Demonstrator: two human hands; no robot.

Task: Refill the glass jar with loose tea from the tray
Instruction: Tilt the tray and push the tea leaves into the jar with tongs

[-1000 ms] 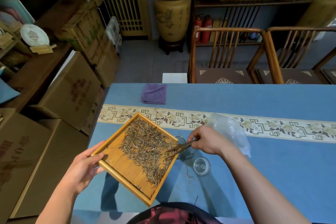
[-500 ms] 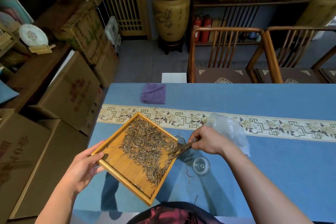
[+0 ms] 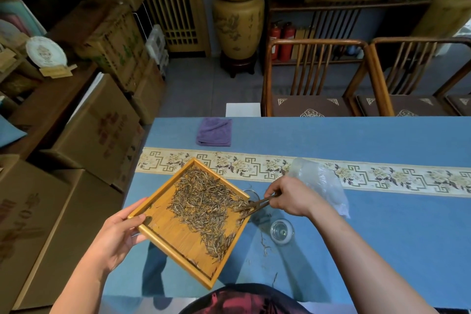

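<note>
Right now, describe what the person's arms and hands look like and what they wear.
Both forearms are bare up to the frame's edge: no sleeves show. The left hand and the right hand wear no gloves, and no rings, watch or bracelets show on the fingers or wrists. At the bottom edge a dark garment with a red pattern shows on the body.

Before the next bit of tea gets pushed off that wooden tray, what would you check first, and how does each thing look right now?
1. Left hand grips the tray corner: ok.
2. Right hand pinches the tongs: ok.
3. Tong tips sit in the tea at the tray's right edge: ok.
4. Glass jar mouth under that edge: cannot tell, mostly hidden by tray and hand.
5. Spillage: not ok, stray leaves lie on the blue cloth.
6. Glass lid lies off the jar, out of the way: ok.
</note>
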